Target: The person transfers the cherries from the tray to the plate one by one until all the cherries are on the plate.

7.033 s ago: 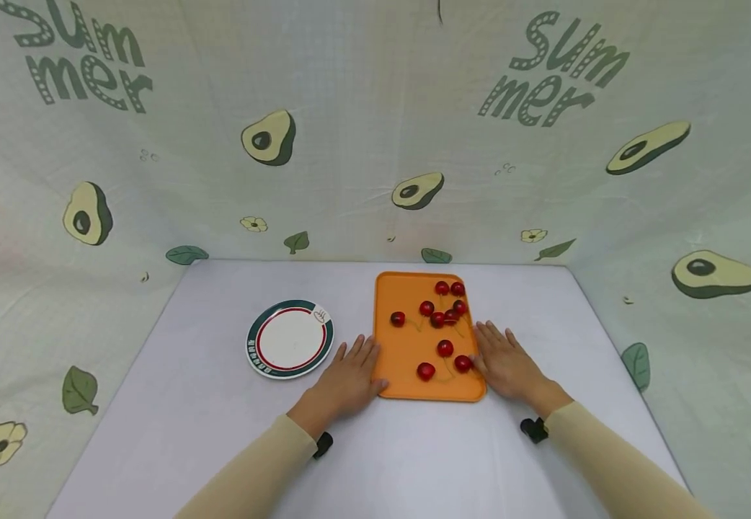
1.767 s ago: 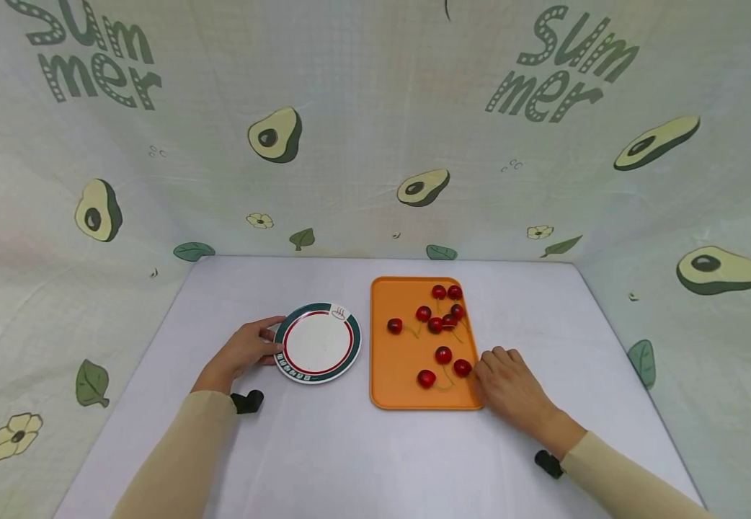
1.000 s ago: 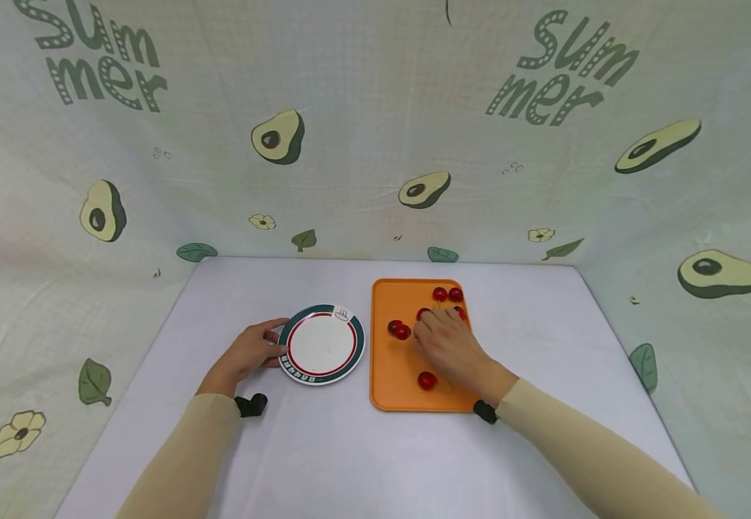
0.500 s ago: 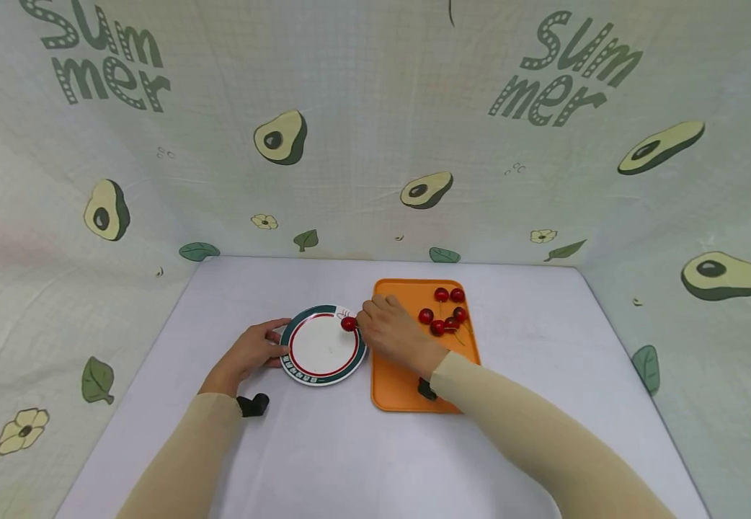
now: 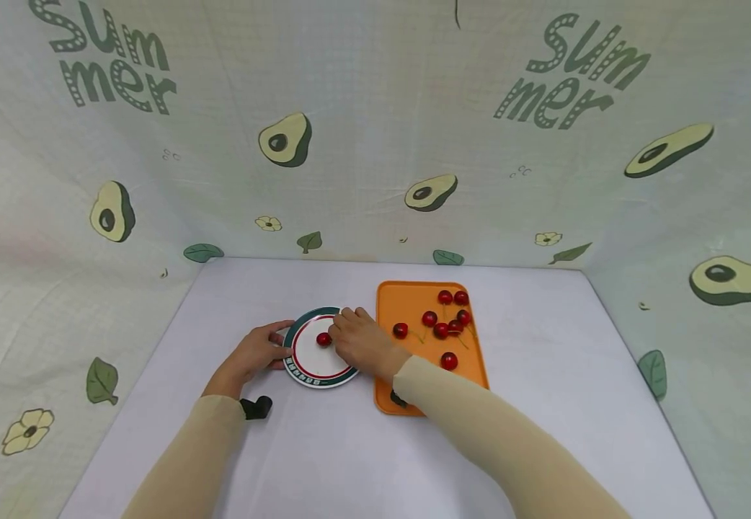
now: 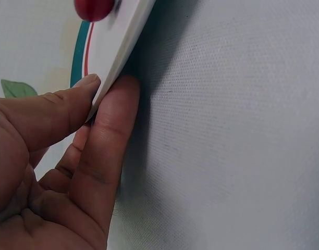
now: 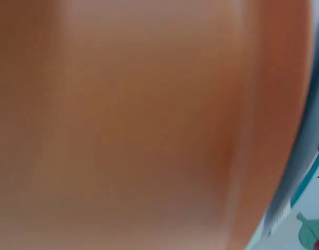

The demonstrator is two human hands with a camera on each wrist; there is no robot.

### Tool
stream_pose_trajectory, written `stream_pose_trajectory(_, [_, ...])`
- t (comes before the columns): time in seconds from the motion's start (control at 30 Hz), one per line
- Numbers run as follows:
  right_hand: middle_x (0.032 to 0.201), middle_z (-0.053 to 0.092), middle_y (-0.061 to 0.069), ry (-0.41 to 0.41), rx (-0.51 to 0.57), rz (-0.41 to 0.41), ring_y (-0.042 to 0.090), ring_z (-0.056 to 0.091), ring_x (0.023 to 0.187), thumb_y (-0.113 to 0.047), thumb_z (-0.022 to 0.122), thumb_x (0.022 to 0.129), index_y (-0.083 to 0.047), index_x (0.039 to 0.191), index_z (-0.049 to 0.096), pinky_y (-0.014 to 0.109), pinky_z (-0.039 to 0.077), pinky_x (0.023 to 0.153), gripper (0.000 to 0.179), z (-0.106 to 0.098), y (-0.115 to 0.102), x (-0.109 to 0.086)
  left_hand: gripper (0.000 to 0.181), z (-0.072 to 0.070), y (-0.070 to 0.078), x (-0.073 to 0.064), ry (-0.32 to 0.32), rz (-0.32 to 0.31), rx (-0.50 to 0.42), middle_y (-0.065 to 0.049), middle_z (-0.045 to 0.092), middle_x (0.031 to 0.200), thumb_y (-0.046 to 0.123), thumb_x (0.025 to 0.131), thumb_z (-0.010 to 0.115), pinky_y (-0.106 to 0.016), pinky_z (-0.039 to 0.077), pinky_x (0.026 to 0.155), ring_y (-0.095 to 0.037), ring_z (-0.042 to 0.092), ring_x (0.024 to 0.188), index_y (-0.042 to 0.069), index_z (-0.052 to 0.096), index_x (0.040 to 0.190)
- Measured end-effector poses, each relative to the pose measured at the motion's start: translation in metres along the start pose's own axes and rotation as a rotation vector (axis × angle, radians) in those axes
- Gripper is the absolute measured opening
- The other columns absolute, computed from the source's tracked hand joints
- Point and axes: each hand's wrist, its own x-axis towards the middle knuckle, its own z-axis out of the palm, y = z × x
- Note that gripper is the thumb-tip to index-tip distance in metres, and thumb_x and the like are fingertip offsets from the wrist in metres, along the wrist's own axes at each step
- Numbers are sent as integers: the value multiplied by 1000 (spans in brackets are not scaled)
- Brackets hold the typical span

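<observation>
My left hand holds the left rim of a round white plate with a green band and a red ring. In the left wrist view, the thumb lies on top of the rim and a finger underneath it, with the plate tilted in that view. My right hand is over the plate's right side, fingers curled. A red cherry is right at its fingertips, above the plate's white middle; the fingers hide its stem. Beneath the right forearm lies an orange tray with several cherries.
Tray cherries include one at the left, a cluster at the right and one lower down. The right sleeve covers the tray's lower part. Behind the white table hangs a printed cloth.
The left hand has gone from the tray's side to the plate's rim, and the plate has shifted right. The right hand has reached into the tray and carried a cherry left over the plate.
</observation>
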Motion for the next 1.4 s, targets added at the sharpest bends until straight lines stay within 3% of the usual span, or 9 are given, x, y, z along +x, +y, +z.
stream_pose_trajectory(0.33, [110, 65, 0, -1, -16, 4, 19, 52, 104, -29, 61, 108, -13, 124, 70, 30, 45, 87, 24, 9, -12, 12, 69, 1, 1, 0, 11, -12, -12, -18, 54, 124, 6, 96, 75, -26, 62, 73, -22, 63, 89, 18, 48, 159])
stream_pose_trajectory(0.57, [118, 65, 0, -57, -3, 22, 19, 53, 110, -33, 63, 107, -14, 130, 68, 29, 45, 91, 30, 10, -14, 17, 70, 1, 4, -2, 2, -15, -19, -19, 54, 124, 6, 96, 75, -25, 62, 73, -22, 63, 89, 18, 47, 159])
stream_pose_trajectory(0.83, [109, 63, 1, 6, 23, 46, 20, 53, 103, -31, 57, 109, -13, 117, 69, 30, 44, 86, 23, 3, -10, 11, 70, 1, 1, -1, 7, -13, -10, -19, 54, 124, 6, 96, 75, -26, 62, 72, -21, 63, 87, 17, 47, 159])
stream_pose_trajectory(1.13, [96, 58, 3, 60, 18, 124, 23, 50, 93, -26, 62, 103, -11, 103, 67, 33, 42, 78, 16, -26, 24, -32, 71, 0, 5, -1, -1, -8, 6, -19, 53, 126, 8, 96, 75, -26, 61, 72, -21, 63, 86, 18, 46, 160])
stream_pose_trajectory(1.4, [87, 52, 6, 126, 64, 222, 26, 44, 85, -23, 69, 100, -7, 93, 63, 36, 35, 72, 19, -31, 66, -101, 71, 1, 3, -1, -2, -10, 13, -18, 51, 124, 7, 96, 75, -26, 61, 71, -20, 62, 83, 17, 46, 160])
